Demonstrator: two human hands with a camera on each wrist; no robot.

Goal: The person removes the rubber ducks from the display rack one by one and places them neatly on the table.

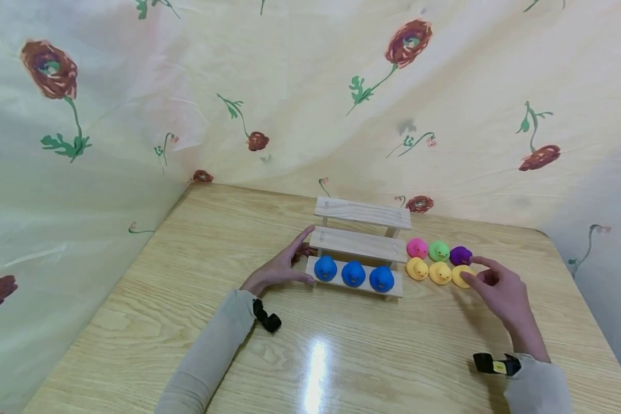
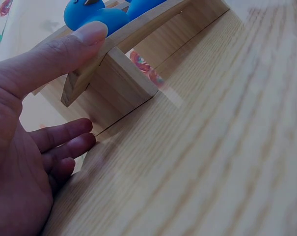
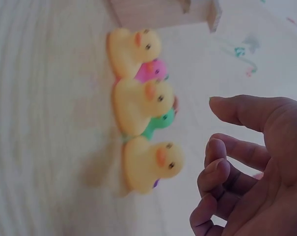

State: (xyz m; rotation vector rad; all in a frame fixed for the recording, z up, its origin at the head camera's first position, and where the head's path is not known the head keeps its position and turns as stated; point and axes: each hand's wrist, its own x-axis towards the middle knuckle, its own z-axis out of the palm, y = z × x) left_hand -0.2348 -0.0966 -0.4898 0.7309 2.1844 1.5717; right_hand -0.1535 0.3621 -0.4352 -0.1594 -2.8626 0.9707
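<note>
A three-step wooden stand [image 1: 357, 244] bears three blue toy ducks [image 1: 353, 274] in a row on its lowest step. My left hand [image 1: 282, 268] is at the stand's left end. Its thumb [image 2: 69, 51] lies against the lowest step beside a blue duck, the other fingers loosely bent below. To the right of the stand, three yellow ducks [image 1: 440, 272] line up in front of a pink duck [image 1: 417, 248], a green duck [image 1: 439, 251] and a purple duck [image 1: 460, 256]. Near the rightmost yellow duck [image 3: 148, 164], my right hand [image 1: 504, 290] has its fingers loosely bent, holding nothing.
The stand and ducks are on a wood-grain table [image 1: 269, 368]. A flower-patterned cloth [image 1: 300, 75] hangs behind the table and along its sides. Black wrist straps [image 1: 266, 317] are on both arms.
</note>
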